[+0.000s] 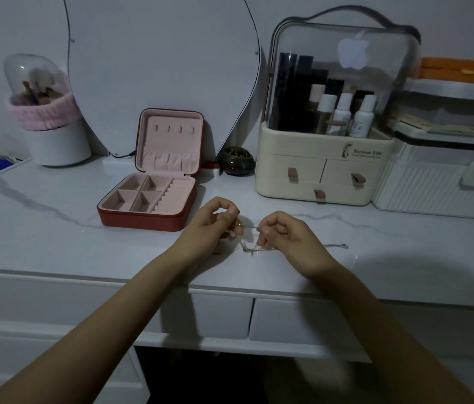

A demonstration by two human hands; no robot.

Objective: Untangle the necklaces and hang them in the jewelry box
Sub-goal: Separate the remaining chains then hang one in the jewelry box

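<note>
Your fingers are curled in tight on both sides, each pinching a bit of the necklaces (252,246), which sit as a thin tangled clump of chain between the two hands, just above the marble-look tabletop (55,228) near its front edge. Your left hand (215,225) has thumb and forefinger pressed together on the chain at about the 9 o'clock side of the tangle, and your right hand (285,234) pinches it from the 3 o'clock side, knuckles up. One loose silver end (336,245) trails out on the tabletop past your right hand, again toward 3 o'clock. How many chains are in that knot, honestly can't tell in this dim light. The jewelry box (154,196) is open at roughly 10 o'clock from your hands, red outside and pink inside, lid standing upright with a row of small hooks (174,129) near its top, nothing hanging on them. At 1 o'clock stands a cream cosmetics organizer (326,170) with a clear hood, and behind the box leans a mirror (160,68).
</note>
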